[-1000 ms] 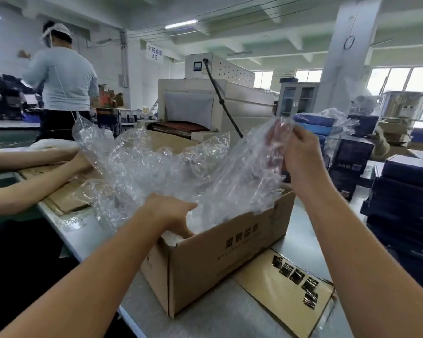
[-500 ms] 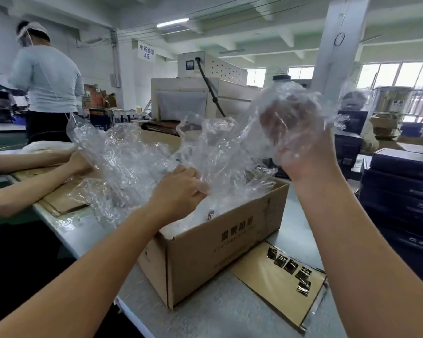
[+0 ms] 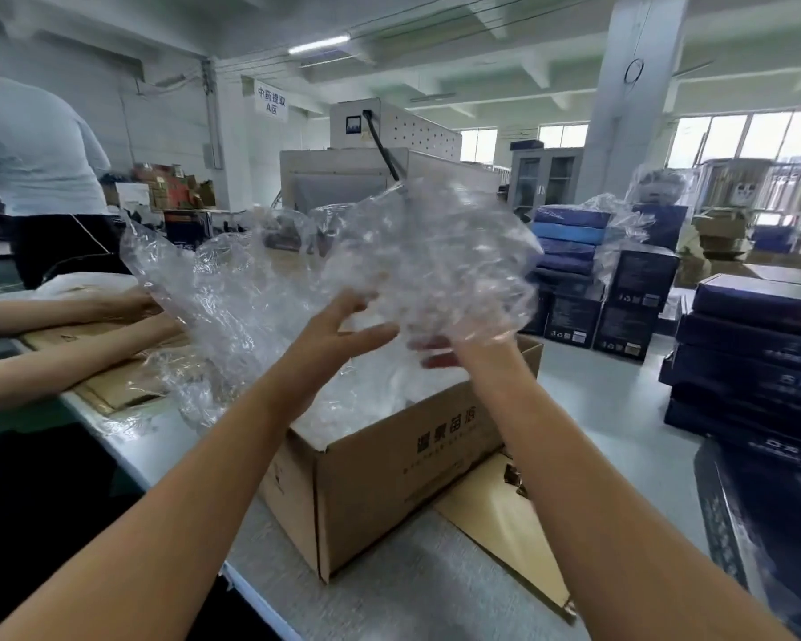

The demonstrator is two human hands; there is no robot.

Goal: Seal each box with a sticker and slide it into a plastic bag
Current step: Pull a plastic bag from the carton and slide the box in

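Observation:
A crumpled bunch of clear plastic bags (image 3: 435, 261) is lifted above an open brown cardboard carton (image 3: 389, 464) that holds more plastic. My right hand (image 3: 463, 358) grips the bunch from below, and its fingers show blurred through the film. My left hand (image 3: 343, 326) is beside it with straight, spread fingers at the plastic's lower edge. Dark blue product boxes (image 3: 759, 344) are stacked at the right. A brown card (image 3: 495, 529) lies against the carton, with dark stickers (image 3: 514, 478) at its top, mostly hidden by my right arm.
Another person's forearms (image 3: 65, 353) rest on flat cardboard at the left of the grey table (image 3: 597, 409). A standing person (image 3: 33, 168) is at the far left. A shrink-wrap machine (image 3: 366, 178) stands behind the carton, and more blue boxes (image 3: 569, 242) are stacked beyond it.
My right hand came down and toward the centre with the bunched plastic. My left hand rose out of the carton and opened its fingers next to the bunch.

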